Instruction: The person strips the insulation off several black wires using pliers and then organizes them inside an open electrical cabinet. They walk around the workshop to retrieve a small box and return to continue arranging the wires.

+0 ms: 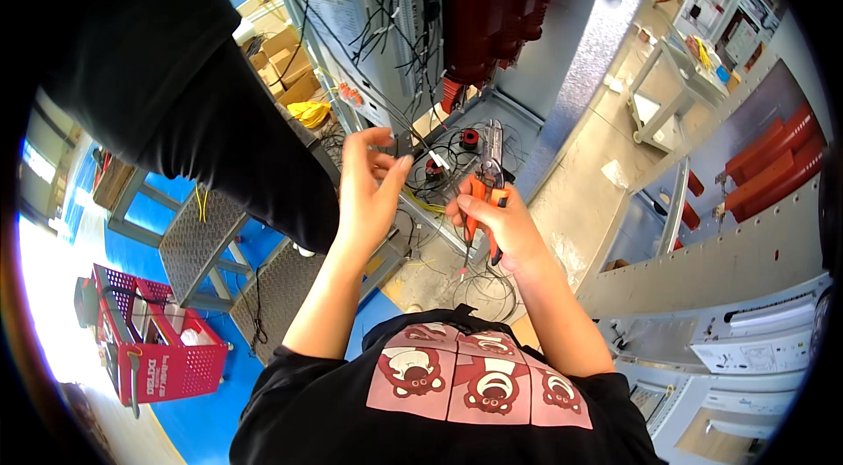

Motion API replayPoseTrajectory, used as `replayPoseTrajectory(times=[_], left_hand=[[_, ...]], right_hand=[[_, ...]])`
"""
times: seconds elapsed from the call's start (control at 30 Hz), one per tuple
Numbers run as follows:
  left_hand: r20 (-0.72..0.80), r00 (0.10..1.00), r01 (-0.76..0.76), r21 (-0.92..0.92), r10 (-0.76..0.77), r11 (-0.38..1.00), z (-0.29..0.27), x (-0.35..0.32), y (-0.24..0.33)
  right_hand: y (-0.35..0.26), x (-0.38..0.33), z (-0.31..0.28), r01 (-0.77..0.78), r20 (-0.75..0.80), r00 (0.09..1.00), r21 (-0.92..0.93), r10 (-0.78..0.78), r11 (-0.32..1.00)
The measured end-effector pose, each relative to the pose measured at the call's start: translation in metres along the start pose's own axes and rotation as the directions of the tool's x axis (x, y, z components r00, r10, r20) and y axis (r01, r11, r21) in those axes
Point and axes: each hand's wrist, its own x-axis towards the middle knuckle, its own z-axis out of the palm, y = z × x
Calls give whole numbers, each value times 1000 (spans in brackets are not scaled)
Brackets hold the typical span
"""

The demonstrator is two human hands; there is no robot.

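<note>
My right hand (502,223) is wrapped round the orange-and-black handles of crimping pliers (493,149), whose metal head points away from me, into the cabinet. My left hand (367,188) is raised beside a bundle of thin dark wires (423,138). Its fingers are curved, with the thumb apart from the index finger, and I see nothing held between them. Below and beyond both hands, loose black wires and a red-and-black ring-shaped part (470,139) lie in the cabinet bottom. White tags or sleeves hang on some wires near the left fingertips.
A grey metal cabinet (566,87) with dark red cylinders (500,0) stands ahead. At the left, a person's black-clothed leg (255,144) reaches over metal steps (206,241). A red perforated basket (189,368) stands lower left. More cabinet panels (702,267) and a cart (672,92) are right.
</note>
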Motion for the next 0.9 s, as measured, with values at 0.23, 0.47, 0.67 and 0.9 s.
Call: replayPoseTrajectory(times=[0.23,0.47,0.67,0.9], left_hand=[[686,344,-939,262,641,223,-8,51,34],[632,332,-917,390,700,82,-34,78,37],[658,433,-885,440,617,152,-26,66,51],[776,522,-736,200,354,646,3,41,65]], right_hand=[[-14,1,3,-44,59,998,162,35,986],[-10,-2,-12,-83,122,992,391,38,917],[-14,-5,-7,-21,57,998,201,10,979],[-41,-12,0,97,9,995,-117,-96,988]])
